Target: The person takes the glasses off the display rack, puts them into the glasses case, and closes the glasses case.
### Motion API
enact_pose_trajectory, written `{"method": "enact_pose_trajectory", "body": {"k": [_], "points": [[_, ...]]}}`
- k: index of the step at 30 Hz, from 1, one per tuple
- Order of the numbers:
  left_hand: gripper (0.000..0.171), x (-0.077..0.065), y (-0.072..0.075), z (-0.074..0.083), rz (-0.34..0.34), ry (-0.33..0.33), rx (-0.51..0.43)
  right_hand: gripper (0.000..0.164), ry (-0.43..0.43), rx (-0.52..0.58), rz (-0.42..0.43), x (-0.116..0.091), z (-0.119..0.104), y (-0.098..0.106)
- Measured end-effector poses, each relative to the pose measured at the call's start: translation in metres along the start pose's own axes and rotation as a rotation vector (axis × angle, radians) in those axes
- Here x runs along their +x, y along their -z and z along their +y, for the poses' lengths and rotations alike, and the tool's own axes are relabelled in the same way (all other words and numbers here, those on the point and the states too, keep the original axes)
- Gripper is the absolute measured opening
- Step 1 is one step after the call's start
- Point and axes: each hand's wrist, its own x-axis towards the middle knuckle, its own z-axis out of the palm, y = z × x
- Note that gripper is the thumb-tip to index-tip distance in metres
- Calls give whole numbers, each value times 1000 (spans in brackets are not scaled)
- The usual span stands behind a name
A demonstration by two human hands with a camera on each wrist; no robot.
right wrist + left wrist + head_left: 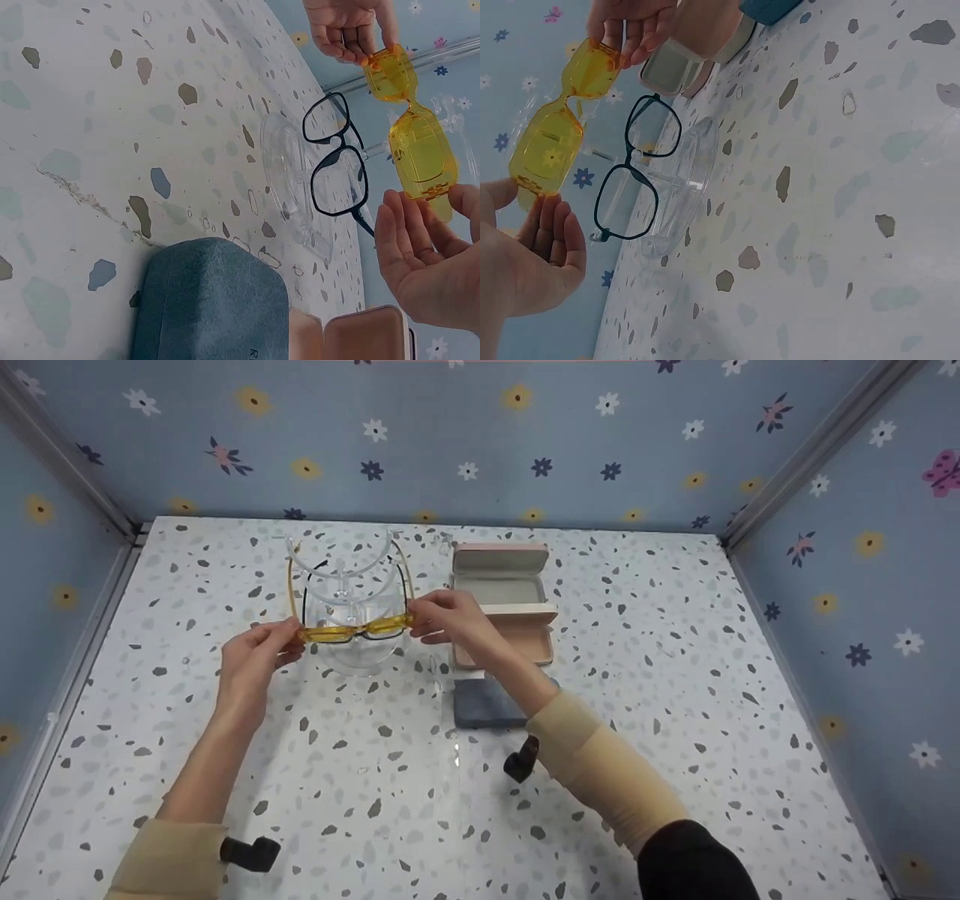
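Backdrop: blue wall printed with white, yellow and dark flowers, joined at each end by a similar side panel.
Surface: white table flecked with grey stones.
Yellow glasses: held level above the table at the stand, higher than the black glasses; tinted lenses nearest the person, temples unfolded and pointing away.
Left hand: thumb and fingers pinched on the left end of the yellow frame.
Right hand: thumb and fingers pinched on the right end of the same frame.
Stand: clear, with curved arms one above another over a round base; whether the yellow temples touch its upper arm cannot be told, the plastic being nearly invisible.
Black glasses: on the stand, below and behind the yellow pair, temples also unfolded.
Cases: right of the stand, one behind another; grey-lined case open at the back, pink-lined case open in the middle, blue case closed and nearest the person, partly beneath the right forearm in the head view.
Sleeves: tan on both arms, each with a black mount.
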Motion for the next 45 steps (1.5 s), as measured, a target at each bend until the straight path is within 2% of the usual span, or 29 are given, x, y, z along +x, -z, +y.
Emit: {"method": "enact_pose_trajectory", "body": {"k": [7,12,20,25,32,39,45], "points": [[32,-14,-5,-2,-25,-10,-46,30,-7,-2,-36,-4,-1,10],[34,-24,-11,-4,-47,-9,-33,33,1,-21,-36,-8,-2,17],[37,-36,-20,-8,-119,10,-82,25,-35,-38,-42,-13,-5,30],[46,-41,-28,-10,-176,1,-48,24,-47,-36,-42,-15,-8,39],[49,-46,-46,-13,-248,2,-75,29,-37,-70,-42,-21,-10,56],[53,-50,-67,-12,-279,4,-77,33,-37,-69,-34,-29,-11,74],[49,-53,-79,-12,-295,6,-64,25,-9,-72,-14,-35,-10,87]]}}
